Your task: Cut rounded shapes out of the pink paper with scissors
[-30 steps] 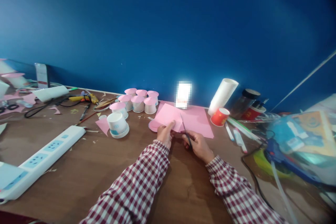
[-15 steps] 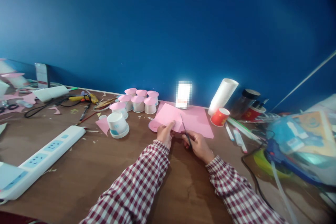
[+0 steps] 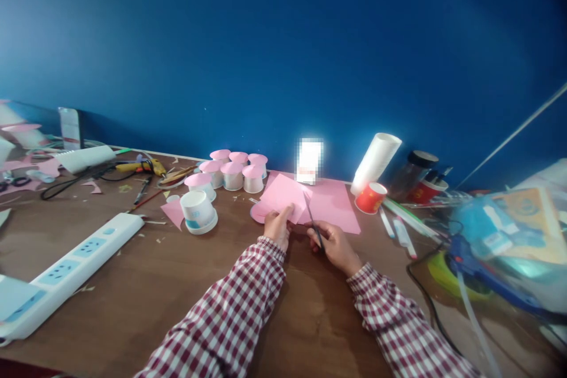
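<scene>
Between the thumb and fingers of my left hand (image 3: pixel 278 229) is a piece of pink paper (image 3: pixel 283 196), held raised over the table. My right hand (image 3: pixel 334 243) is closed round a pair of scissors (image 3: pixel 312 217), whose blades point away from me along the right edge of that piece. Whether the blades are apart cannot be made out. Beneath both lies a larger pink sheet (image 3: pixel 336 204), flat on the brown table. A rounded pink piece (image 3: pixel 257 213) shows just left of my left hand.
Several white cups with pink tops (image 3: pixel 233 176) stand left of the paper. A white cup (image 3: pixel 196 208) is nearer. A power strip (image 3: pixel 75 266) lies at left. On the right are a red cup (image 3: pixel 371 197), stacked white cups (image 3: pixel 376 162), markers (image 3: pixel 404 237) and a blue glue gun (image 3: pixel 481 269).
Both hands stay in nearly the same place. The held pink paper and the scissors have shifted only very slightly.
</scene>
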`<state>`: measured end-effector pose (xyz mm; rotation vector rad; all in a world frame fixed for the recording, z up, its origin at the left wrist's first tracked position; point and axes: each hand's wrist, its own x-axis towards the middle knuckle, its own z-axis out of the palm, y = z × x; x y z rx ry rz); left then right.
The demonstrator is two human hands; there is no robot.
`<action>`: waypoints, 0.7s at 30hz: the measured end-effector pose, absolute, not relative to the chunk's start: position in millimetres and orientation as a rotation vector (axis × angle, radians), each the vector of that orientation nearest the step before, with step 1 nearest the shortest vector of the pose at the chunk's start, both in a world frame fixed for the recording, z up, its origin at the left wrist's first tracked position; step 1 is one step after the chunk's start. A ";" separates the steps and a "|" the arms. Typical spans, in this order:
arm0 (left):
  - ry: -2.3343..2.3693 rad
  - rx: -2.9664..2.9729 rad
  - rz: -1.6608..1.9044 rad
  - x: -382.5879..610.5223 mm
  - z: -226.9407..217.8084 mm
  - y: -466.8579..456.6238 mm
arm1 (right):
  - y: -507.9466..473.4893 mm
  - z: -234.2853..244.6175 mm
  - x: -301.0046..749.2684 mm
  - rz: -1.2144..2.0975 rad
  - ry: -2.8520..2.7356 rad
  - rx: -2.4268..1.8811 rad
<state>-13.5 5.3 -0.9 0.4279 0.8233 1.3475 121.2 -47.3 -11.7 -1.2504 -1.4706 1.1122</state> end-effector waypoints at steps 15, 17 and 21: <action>0.789 0.486 1.375 -10.8 -4.6 6.7 | -47.1 -13.1 122.2 1.131 -1.476 -1.227; 0.771 0.486 1.379 -10.5 -4.4 6.4 | -47.1 -13.5 122.4 1.124 -1.485 -1.227; 0.769 0.513 1.371 -10.1 -6.5 6.5 | -48.0 -10.8 121.3 1.122 -1.490 -1.235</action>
